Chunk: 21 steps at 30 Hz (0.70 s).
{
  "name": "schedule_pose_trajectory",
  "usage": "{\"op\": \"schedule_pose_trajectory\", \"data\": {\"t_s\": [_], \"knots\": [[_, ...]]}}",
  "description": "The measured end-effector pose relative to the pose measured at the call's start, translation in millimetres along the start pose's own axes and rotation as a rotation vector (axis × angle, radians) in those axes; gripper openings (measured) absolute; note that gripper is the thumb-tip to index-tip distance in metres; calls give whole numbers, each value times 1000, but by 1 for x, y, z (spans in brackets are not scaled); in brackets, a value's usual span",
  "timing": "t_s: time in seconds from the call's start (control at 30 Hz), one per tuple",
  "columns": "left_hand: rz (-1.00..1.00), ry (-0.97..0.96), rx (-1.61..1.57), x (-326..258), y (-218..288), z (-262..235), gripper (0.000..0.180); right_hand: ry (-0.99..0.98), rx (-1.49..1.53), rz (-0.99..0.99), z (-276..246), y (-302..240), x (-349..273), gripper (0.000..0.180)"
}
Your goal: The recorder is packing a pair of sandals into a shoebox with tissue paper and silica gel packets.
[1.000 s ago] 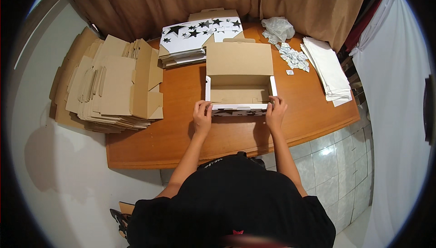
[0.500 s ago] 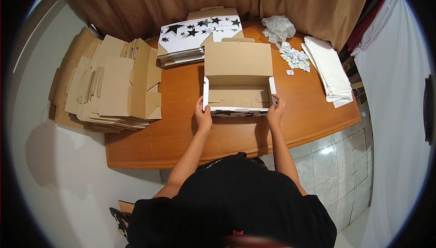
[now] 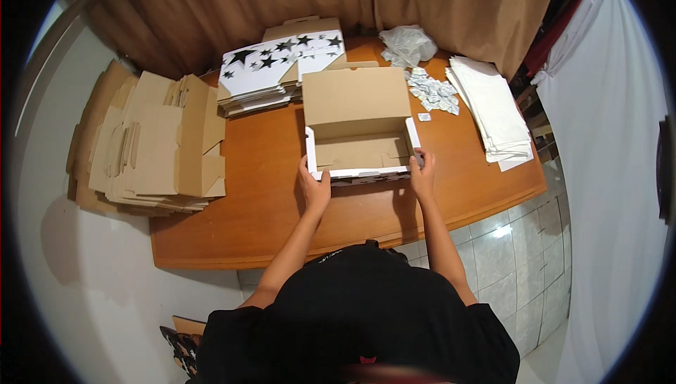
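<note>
A cardboard box (image 3: 359,150) stands open on the wooden bench (image 3: 264,173), near the middle, and serves here as the centre of the clock. Its lid is raised at twelve o'clock, showing plain brown card. The inside is bare brown too, with the folded edges of flaps visible toward the six o'clock wall. The outside is white, and black stars show on the six o'clock face.

The left hand (image 3: 315,185) has the box at its seven o'clock corner, thumb at the front and fingers along the side. The right hand (image 3: 423,174) has it at four o'clock, with the thumb at the rim and the fingers at the outer wall. Each grip is partly curled, parted only by the card it holds.

At nine o'clock leans a big pile of brown cardboard (image 3: 158,148), folded flat. Between ten and eleven, flattened white boxes with black stars (image 3: 271,60) lie stacked. At one o'clock sits a crumpled clear plastic bag (image 3: 410,46); what it holds, if anything, cannot be told. Small pale packets (image 3: 435,94) lie heaped at two o'clock, a single packet (image 3: 424,117) apart from them, nearer the box. Beyond, toward three, is a stack of white sheets (image 3: 489,111).
</note>
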<state>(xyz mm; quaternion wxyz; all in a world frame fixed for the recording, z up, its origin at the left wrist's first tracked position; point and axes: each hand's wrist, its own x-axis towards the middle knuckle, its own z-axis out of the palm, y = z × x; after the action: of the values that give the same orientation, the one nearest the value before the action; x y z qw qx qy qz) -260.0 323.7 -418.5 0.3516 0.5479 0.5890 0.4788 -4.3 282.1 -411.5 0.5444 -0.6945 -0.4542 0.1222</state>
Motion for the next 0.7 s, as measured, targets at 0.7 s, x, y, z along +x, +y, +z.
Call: {"op": "schedule_pose_trajectory", "data": {"t_s": [0.7], "knots": [[699,-538,328,-54,142,238,31,126,-691,140,-196,141,147,40]]}}
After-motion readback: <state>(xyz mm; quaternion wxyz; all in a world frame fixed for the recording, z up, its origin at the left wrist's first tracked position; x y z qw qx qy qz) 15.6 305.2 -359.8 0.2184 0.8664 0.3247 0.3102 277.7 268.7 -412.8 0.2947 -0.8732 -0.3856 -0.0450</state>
